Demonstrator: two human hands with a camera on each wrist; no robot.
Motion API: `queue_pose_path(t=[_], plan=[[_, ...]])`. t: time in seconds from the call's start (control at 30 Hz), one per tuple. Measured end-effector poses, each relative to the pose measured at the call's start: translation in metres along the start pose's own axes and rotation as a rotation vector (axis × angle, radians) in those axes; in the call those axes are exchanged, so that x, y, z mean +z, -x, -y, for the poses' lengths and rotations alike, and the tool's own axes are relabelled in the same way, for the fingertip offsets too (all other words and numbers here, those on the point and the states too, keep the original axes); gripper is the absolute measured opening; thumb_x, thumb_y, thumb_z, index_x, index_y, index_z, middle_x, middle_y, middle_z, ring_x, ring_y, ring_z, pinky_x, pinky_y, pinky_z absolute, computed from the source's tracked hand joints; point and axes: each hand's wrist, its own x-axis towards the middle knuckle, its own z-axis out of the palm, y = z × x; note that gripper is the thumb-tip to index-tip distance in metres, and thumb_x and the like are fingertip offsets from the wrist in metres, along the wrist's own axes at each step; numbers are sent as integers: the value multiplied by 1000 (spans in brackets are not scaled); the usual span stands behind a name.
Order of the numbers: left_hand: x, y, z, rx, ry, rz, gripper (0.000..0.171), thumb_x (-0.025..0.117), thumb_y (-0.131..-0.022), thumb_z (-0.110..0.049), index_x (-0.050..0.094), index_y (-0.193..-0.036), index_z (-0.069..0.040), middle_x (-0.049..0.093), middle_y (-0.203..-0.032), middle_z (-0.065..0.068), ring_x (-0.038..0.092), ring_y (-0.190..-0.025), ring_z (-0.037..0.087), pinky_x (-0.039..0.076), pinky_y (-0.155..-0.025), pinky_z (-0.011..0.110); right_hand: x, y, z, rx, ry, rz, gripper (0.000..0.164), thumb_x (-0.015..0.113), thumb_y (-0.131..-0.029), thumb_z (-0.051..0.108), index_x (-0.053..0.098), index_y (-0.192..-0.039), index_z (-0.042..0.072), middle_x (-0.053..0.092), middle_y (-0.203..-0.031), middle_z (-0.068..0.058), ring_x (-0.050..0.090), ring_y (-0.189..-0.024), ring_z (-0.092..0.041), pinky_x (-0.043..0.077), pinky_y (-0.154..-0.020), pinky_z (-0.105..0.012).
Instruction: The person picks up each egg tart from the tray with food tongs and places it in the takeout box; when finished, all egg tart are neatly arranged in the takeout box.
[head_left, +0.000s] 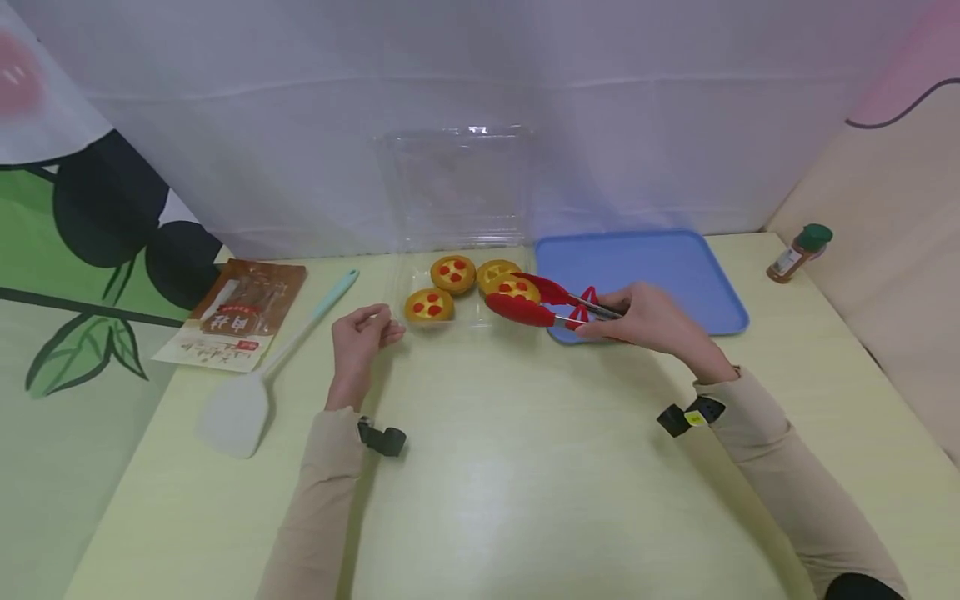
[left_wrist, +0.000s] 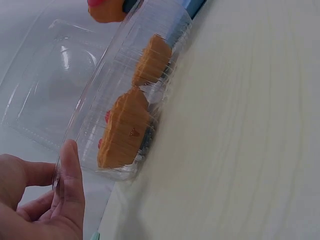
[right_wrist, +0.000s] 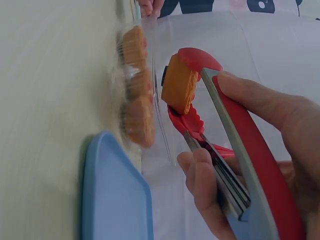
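Far left, a brown-and-cream packet (head_left: 238, 312) lies flat on the table (head_left: 480, 483), and just beside it stretches a spatula (head_left: 234, 417), its turquoise handle angled away. Next along comes the left hand (head_left: 358, 342), thumb and fingers pinching the rim of the clear container (head_left: 471, 313) at its near left corner. The lid (head_left: 461, 187) stands open behind, against the pale cloth (head_left: 300, 167). Three tarts sit inside: one near the front left (head_left: 429, 307), two farther back. And here's the fourth, the lifted tart (head_left: 516, 288), up above the container's right side, clamped between the heads of the red tongs (head_left: 525, 312) and partly blocking the tart behind it! The right hand (head_left: 648, 321) grips those tongs, fingers and thumb round the handles, covering part of the blue tray (head_left: 697, 283) just beside the container. Out on the far right, well apart, there's a green-capped bottle (head_left: 799, 252).
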Motion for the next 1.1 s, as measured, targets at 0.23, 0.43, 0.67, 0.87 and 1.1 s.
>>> queue_pose_path(t=[0.23,0.43,0.67,0.87,1.1], plan=[[1,1,-1,1,-3,-4,38,58,-98,-9,53,-131,10,66,-71,-3,67,-63,5,60,-68,18,3,-33,24,-49,3,85,43,79,-79,45,54,-61,14,20,-54,6,17,-51,-12,16,-47,-26],[1,2,-1,18,5,9,37,57,-99,-7,53,-130,12,66,-70,-2,67,-62,5,60,-67,18,2,-51,38,-40,25,167,47,79,-81,40,50,-54,15,25,-50,4,19,-47,-11,17,-46,-26],[0,-1,1,33,10,9,37,57,-98,-6,53,-129,13,66,-70,-1,67,-61,5,60,-66,18,0,-64,48,-22,76,213,60,79,-80,41,33,-50,16,23,-51,2,17,-45,-11,15,-46,-25],[0,1,2,38,5,10,37,56,-99,-7,52,-129,14,65,-69,-4,66,-62,4,60,-66,17,5,-68,49,-55,133,168,56,82,-78,40,40,-51,15,24,-51,3,18,-46,-10,15,-45,-23],[4,4,4,36,13,6,36,57,-98,-6,53,-128,14,65,-68,-5,66,-61,4,60,-66,17,8,-61,50,-81,192,124,51,84,-75,40,44,-55,14,19,-56,4,15,-51,-11,12,-46,-24]])
